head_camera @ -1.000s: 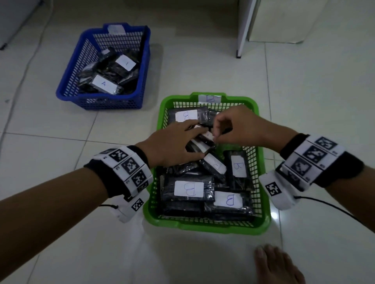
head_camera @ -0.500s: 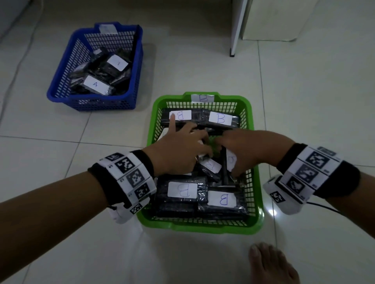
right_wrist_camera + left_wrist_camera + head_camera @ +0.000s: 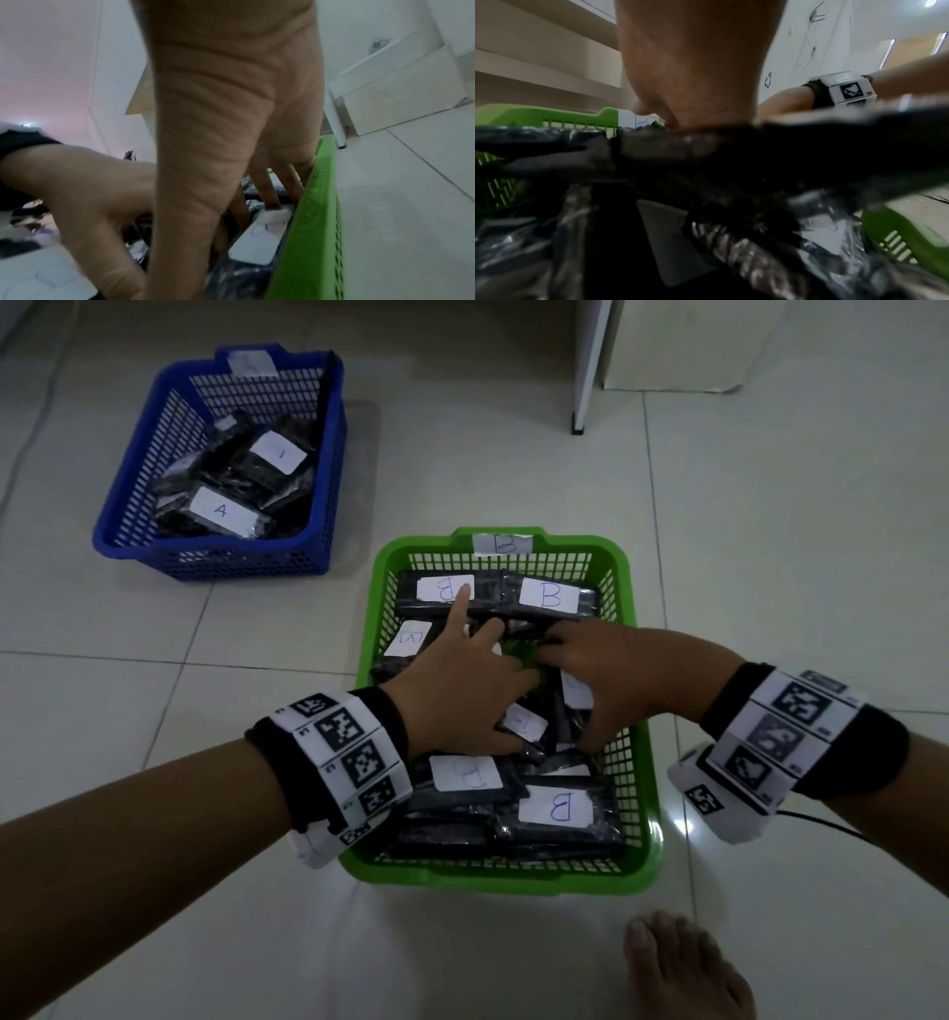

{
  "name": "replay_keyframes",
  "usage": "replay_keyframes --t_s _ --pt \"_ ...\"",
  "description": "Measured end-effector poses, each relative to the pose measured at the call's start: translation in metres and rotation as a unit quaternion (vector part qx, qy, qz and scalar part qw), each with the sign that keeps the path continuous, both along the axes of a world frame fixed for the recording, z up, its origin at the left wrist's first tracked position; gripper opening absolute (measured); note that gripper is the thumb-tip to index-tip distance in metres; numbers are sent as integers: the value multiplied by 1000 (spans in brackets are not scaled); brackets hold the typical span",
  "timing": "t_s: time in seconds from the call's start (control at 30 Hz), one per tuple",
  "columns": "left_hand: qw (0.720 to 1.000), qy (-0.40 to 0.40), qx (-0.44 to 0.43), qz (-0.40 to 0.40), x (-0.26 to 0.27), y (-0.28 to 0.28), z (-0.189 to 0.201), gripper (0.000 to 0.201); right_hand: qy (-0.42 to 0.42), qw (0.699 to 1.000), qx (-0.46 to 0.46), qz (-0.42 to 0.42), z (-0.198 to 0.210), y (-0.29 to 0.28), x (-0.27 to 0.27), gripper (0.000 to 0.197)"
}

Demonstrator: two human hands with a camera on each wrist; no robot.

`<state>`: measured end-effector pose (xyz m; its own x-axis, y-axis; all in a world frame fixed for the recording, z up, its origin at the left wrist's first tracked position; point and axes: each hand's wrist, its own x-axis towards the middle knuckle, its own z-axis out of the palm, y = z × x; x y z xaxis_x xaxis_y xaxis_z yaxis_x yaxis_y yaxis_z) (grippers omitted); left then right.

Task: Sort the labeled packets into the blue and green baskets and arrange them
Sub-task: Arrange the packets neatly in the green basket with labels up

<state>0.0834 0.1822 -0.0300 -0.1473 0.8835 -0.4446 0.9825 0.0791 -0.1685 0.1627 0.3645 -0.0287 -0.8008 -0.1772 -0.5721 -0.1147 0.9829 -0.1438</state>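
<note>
A green basket (image 3: 503,878) in front of me is packed with black packets bearing white "B" labels (image 3: 549,597). My left hand (image 3: 462,690) lies spread over the middle packets, its index fingertip on the far-left B label (image 3: 444,588). My right hand (image 3: 616,670) reaches down into the middle right, thumb and fingers around a labelled packet (image 3: 257,241) next to the basket's green wall (image 3: 316,223). In the left wrist view the palm (image 3: 693,71) presses on a black packet (image 3: 731,162). The blue basket (image 3: 215,557) at the far left holds packets, one labelled "A" (image 3: 221,510).
A bare foot (image 3: 683,968) rests on the tiled floor just in front of the green basket. A white cabinet (image 3: 667,346) with a thin panel edge (image 3: 585,377) stands at the far right. A black cable (image 3: 821,824) trails from my right wrist.
My right hand came down from above the basket into its middle right with a packet. My left index finger stretched out to the far-left B label. Little has moved in the last half second.
</note>
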Motion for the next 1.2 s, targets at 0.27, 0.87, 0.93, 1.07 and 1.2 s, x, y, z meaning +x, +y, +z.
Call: replay_keyframes --t_s 0.27,0.87,0.93,1.07,1.2 --pt "998 -41 -50 -11 -11 -3 4 69 58 995 74 32 -11 -3 7 96" --pt "993 -43 -2 110 17 19 -18 75 57 995 75 38 -9 5 1 98" --pt "988 -65 -1 138 19 22 -17 71 79 994 74 34 -5 6 1 92" --pt "979 -107 -6 176 18 24 -21 56 137 989 47 16 -5 15 3 91" --pt "974 -121 4 190 16 22 -26 57 152 988 18 -11 -6 16 -1 75"
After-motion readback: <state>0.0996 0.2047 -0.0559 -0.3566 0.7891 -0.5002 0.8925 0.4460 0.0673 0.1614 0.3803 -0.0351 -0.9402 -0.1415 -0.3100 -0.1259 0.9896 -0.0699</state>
